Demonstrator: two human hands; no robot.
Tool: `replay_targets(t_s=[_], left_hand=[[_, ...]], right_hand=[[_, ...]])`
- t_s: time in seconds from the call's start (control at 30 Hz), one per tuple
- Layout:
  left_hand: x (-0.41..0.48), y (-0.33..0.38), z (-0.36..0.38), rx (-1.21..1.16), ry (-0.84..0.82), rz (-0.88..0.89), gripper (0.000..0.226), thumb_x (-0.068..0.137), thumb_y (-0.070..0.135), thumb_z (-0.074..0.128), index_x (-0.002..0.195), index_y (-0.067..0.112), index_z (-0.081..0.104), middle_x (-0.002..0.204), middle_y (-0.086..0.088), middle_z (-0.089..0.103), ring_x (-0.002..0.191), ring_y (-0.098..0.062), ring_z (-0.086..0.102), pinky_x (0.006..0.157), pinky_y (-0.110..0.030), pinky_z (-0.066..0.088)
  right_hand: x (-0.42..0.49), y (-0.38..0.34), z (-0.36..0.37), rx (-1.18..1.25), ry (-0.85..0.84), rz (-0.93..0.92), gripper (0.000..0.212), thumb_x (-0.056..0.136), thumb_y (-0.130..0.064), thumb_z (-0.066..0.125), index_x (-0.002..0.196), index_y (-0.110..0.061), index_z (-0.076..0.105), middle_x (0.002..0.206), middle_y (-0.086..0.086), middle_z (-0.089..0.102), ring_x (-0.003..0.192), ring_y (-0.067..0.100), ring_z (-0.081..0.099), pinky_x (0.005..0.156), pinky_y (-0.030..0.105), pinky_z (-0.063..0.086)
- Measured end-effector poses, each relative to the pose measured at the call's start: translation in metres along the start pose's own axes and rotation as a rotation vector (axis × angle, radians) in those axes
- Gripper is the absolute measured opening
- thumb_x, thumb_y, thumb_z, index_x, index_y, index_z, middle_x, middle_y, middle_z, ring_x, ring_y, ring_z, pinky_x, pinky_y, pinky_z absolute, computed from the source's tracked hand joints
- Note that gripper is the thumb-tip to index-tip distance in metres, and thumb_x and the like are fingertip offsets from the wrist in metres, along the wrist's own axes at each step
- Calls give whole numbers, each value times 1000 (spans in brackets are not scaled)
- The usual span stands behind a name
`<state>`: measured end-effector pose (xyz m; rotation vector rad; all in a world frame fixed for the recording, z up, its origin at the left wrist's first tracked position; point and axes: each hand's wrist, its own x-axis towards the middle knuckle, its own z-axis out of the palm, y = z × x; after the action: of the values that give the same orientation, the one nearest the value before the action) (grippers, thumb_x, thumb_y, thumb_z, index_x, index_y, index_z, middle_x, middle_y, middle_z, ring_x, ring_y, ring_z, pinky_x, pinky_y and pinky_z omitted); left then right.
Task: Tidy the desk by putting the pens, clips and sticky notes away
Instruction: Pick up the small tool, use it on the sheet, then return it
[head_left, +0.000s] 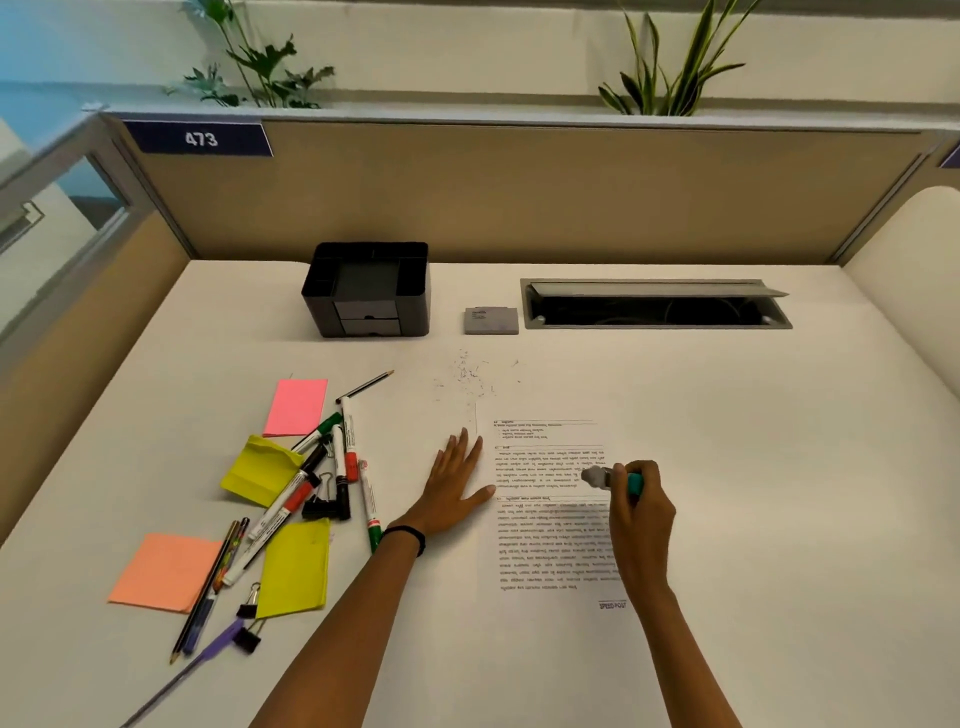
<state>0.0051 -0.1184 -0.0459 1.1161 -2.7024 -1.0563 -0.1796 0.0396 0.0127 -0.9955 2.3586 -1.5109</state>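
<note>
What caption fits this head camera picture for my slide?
Left hand flat on printed sheet, right hand gripping teal marker; pens and sticky notes await the black organizer.

A big white tabletop (727, 467) carries everything. At the back stands a black plastic box with small drawers (367, 289), and near it lies a small grey pad (491, 320). A printed sheet of white paper (550, 509) lies flat in the middle. On the left lie a pink sticky note (295, 407), two yellow sticky notes (260, 470), an orange sticky note (163, 570), a heap of marker pens (340, 460), pencils (208, 592) and black binder clips (319, 501).
</note>
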Motion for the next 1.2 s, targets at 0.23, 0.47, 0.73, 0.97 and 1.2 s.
replay_targets(t_s=[0.23, 0.47, 0.73, 0.97, 1.2], left_hand=[[17, -25, -16, -22, 163, -9, 68, 97, 36, 42, 147, 21, -2, 155, 3, -14, 144, -17, -16, 116, -32, -12], [36, -44, -30, 61, 300, -95, 61, 99, 33, 37, 148, 17, 3, 158, -5, -7, 144, -18, -14, 116, -30, -11], [42, -50, -27, 140, 406, -70, 56, 99, 30, 36, 147, 21, 9, 156, 1, 0, 145, -15, -5, 120, -31, 2], [48, -51, -30, 139, 439, -135, 61, 99, 33, 37, 148, 10, 9, 158, -7, 5, 145, -14, -5, 118, -26, -5], [50, -50, -30, 107, 451, -144, 65, 98, 35, 38, 147, 8, 5, 158, -8, 4, 144, -13, -6, 120, -29, 0]], right_hand=[[29, -10, 47, 61, -98, 51, 7, 97, -21, 45, 90, -20, 48, 69, -6, 53, 58, 7, 47, 54, 14, 38], [78, -25, 107, 99, -175, 104, 25, 96, -20, 46, 118, -10, 53, 97, 1, 58, 83, 15, 54, 72, 20, 41], [141, -33, 167, 77, -233, 70, 26, 95, -18, 49, 112, 2, 54, 111, 20, 63, 89, 16, 53, 73, 14, 42], [181, -46, 202, 83, -236, 94, 43, 91, -18, 57, 129, 1, 48, 125, 19, 60, 110, 31, 59, 93, 35, 50], [205, -54, 235, 74, -223, 119, 45, 89, -16, 59, 130, -1, 48, 129, 17, 56, 117, 29, 55, 99, 35, 46]])
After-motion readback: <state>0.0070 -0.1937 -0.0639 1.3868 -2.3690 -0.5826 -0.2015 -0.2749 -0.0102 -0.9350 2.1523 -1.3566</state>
